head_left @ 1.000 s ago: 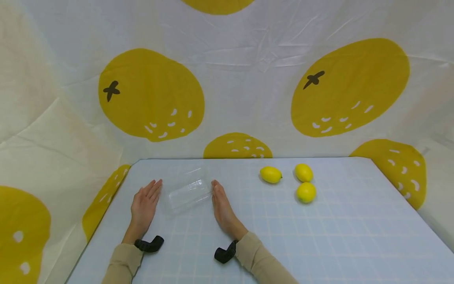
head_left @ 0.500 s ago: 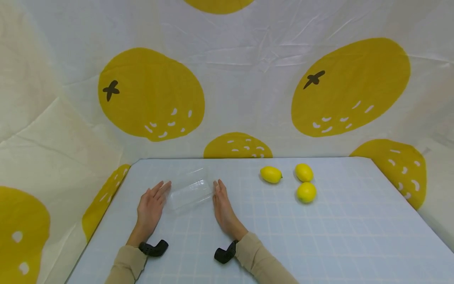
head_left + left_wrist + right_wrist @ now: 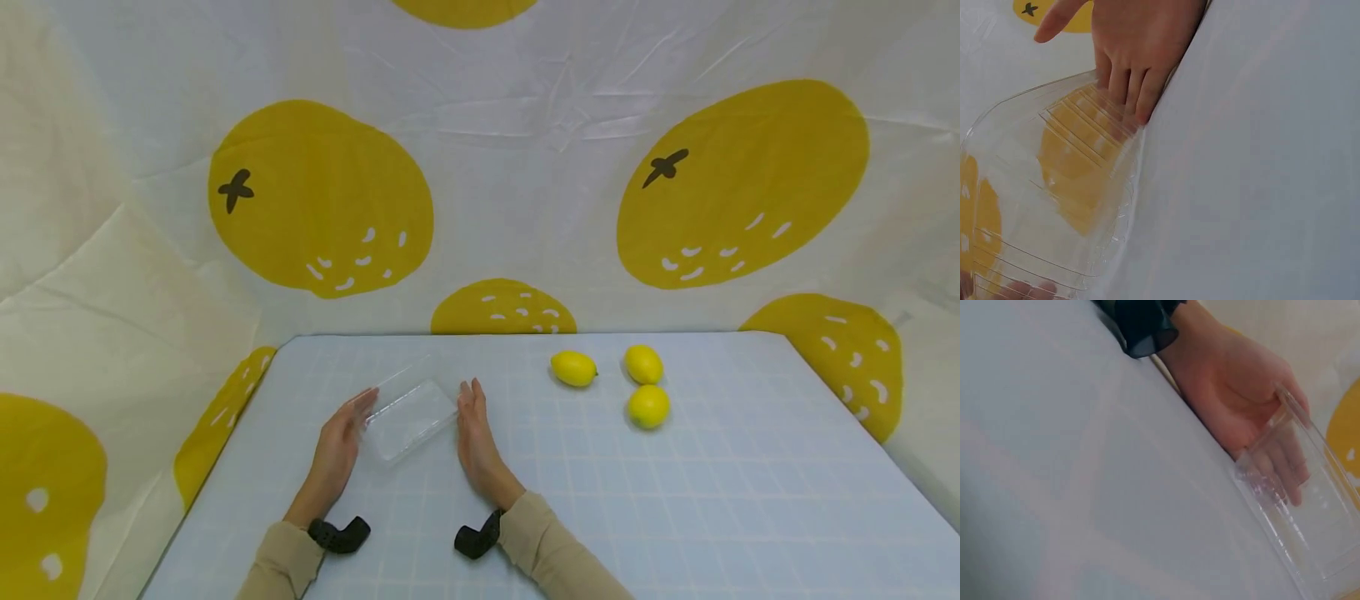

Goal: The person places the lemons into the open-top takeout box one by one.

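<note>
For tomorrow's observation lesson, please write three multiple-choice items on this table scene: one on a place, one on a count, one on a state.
1. Where does the clear plastic clamshell box lie?
A. between the two hands
B. beside the lemons
C. off the table

2. How many yellow lemons lie on the pale blue checked tablecloth?
A. two
B. three
C. five

3. How do the hands meet the box?
A. fists closed round it
B. straight fingers pressed on its sides
C. both held well away

Answers:
1. A: the left hand and right hand flank it.
2. B: one lemon lies left, a second at the back right, a third in front of it.
3. B: both wrist views show straight fingers flat against the plastic.
</note>
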`<state>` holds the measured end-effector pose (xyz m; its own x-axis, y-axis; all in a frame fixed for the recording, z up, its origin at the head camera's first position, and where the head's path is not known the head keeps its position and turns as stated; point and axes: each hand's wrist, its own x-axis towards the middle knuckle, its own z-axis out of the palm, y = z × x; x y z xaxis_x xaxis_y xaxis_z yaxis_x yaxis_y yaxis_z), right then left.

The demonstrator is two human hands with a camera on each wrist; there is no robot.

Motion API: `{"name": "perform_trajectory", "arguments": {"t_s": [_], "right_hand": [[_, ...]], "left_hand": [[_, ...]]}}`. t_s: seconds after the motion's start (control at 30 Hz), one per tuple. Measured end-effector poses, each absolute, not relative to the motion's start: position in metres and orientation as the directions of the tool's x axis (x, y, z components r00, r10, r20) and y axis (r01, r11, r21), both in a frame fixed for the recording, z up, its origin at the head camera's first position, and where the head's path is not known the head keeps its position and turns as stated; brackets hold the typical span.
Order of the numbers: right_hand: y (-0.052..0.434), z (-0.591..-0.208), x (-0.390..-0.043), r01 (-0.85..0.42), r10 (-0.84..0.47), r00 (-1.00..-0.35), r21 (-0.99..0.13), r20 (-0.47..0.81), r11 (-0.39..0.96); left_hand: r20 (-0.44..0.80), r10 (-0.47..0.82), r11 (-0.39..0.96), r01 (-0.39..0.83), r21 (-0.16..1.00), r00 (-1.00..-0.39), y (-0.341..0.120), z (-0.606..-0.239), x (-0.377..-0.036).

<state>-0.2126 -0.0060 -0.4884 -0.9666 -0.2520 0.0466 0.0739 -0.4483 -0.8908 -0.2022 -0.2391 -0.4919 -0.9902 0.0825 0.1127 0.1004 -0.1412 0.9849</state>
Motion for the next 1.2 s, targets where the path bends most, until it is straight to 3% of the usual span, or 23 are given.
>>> {"name": "perform_trajectory", "arguments": {"t_s": [0.67, 1.2], "right_hand": [[0.019, -0.493, -0.222, 0.018, -0.161, -0.985, -0.895, 0.06, -0.447], [0.054, -0.494, -0.228, -0.088, -0.097, -0.987, -0.933, 0.13, -0.35]], "left_hand": [[0.065, 0.107, -0.088, 0.055, 0.995, -0.992, -0.2, -0.489, -0.193], [0.021, 0.171, -0.168, -0.008, 0.986, -0.985, -0.144, -0.488, -0.171]]}}
